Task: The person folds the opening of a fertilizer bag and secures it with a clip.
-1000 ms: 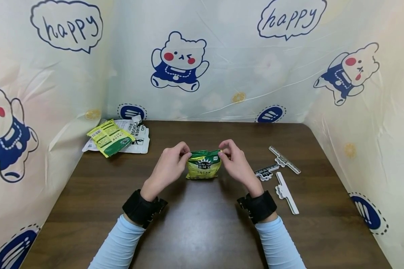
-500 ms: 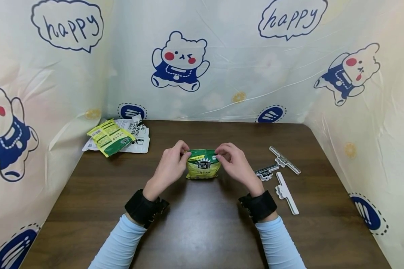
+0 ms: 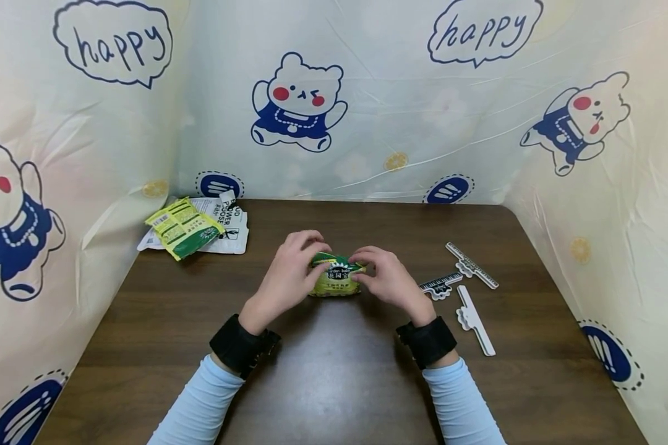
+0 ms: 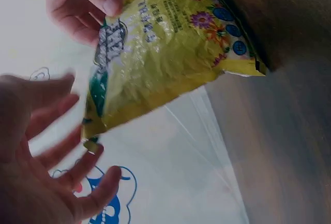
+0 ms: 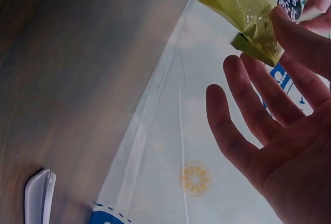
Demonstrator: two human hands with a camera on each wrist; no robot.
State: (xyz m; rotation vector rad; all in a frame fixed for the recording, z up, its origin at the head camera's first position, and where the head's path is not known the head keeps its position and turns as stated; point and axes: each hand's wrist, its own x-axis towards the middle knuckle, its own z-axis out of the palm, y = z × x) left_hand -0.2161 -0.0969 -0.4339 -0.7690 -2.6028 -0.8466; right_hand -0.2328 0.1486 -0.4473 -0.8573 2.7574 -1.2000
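Hiding its contents, the plump yellow-green bag [image 3: 338, 286] touches the right hand [image 3: 391, 281].

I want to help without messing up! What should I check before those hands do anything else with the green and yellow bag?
1. Bag standing on the table: ok.
2. Right hand holding it: ok, thumb in front, finger behind.
3. Left hand gripping it: not ok, fingers spread near one corner.
4. Top folded evenly: cannot tell, fingers cover part.
5. Clips nearby: ok, three lie beyond the right hand.
6. Other packets out of the way: ok, back left.
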